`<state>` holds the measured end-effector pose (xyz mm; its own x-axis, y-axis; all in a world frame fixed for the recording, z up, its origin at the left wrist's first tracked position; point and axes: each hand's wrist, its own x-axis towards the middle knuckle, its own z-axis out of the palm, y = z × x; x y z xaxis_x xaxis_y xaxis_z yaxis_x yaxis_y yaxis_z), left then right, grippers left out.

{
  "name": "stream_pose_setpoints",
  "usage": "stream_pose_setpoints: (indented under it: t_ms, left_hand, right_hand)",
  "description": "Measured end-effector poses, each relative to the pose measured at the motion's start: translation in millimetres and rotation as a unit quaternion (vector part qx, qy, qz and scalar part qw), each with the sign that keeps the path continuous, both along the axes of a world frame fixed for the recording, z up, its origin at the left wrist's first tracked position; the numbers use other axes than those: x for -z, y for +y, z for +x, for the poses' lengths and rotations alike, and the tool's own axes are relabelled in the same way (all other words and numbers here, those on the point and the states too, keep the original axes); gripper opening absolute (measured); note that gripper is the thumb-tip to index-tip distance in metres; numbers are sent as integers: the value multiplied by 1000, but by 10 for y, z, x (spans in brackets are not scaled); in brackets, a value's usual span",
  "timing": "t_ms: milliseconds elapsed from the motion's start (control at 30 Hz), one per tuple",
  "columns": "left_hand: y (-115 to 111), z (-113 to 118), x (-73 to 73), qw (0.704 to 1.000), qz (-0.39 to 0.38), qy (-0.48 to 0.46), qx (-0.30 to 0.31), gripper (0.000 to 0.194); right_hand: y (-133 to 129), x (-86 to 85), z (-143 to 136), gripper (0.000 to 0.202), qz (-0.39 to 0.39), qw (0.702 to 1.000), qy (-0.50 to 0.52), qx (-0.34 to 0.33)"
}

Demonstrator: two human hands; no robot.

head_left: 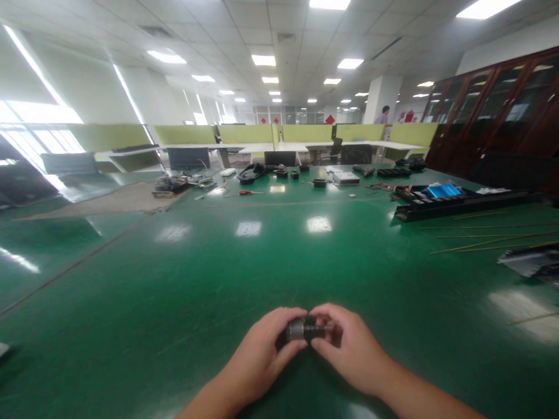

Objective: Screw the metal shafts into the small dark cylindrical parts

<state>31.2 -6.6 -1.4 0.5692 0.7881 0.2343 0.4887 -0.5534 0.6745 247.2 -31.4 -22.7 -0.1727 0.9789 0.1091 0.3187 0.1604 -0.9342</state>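
Note:
A small dark cylinder with a grey metallic band lies sideways between my hands, just above or on the green table; I cannot tell if it touches the surface. It narrows on the right to a black ridged part and a thin end. My left hand is closed around the thicker left end, thumb below and fingers above. At the narrow end, my right hand has its fingers and thumb curled round it. The fingers partly hide both ends, and its exact kind is not clear.
The glossy green table stretches ahead. Along its far side lie an orange screwdriver, black headphones and a silver box. A long black tray and thin rods are at right. A person stands far back.

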Motion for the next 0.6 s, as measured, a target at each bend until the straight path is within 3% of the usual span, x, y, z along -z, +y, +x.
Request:
stream_pose_setpoints:
  t_ms: [233,600]
  left_hand:
    - [-14,20,17,1000,-15,7,-12,36]
    - [-43,85,-2,1000,-23,9,-16,27]
  right_hand:
    - [-20,-80,-8,23,27,999,-15,-15]
    - [18,-115,8,11,9,1000,-11,-8]
